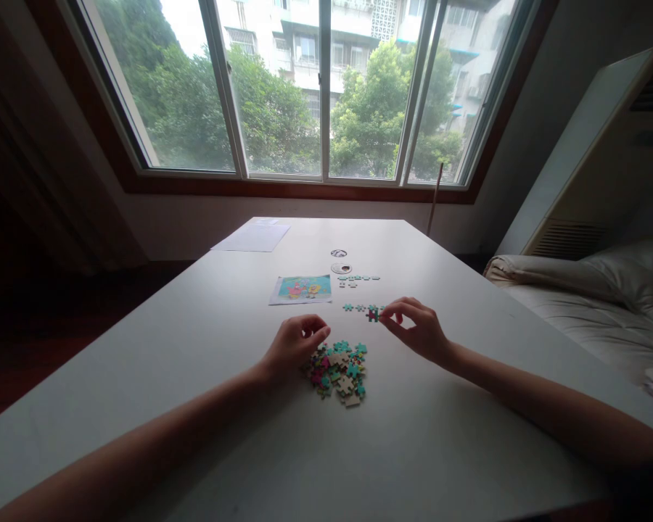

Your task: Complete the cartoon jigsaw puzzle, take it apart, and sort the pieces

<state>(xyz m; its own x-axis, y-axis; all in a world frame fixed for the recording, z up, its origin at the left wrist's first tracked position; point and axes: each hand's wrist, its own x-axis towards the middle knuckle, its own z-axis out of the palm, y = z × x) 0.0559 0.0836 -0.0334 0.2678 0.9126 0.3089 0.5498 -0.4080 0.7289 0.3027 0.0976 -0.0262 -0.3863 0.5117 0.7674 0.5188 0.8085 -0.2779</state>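
Forearms (157, 438): nearest the camera, reaching over the white table (424, 442) from both sides.
Right hand (416, 328): thumb and forefinger pinching a maroon-and-green piece (372, 315) by its right edge.
Pinched piece: directly left of the right hand's tips, just on the near side of a short row of pieces (348, 307); row runs left-right, the piece's own long axis too small to read.
Nearer hand: right, in contact; left well apart from that piece.
Left hand (295, 341): loosely curled at the upper-left edge of the heap of pieces (345, 383); cannot tell whether it grips one.
Picture sheet (305, 288): beyond the left hand, left of the row.
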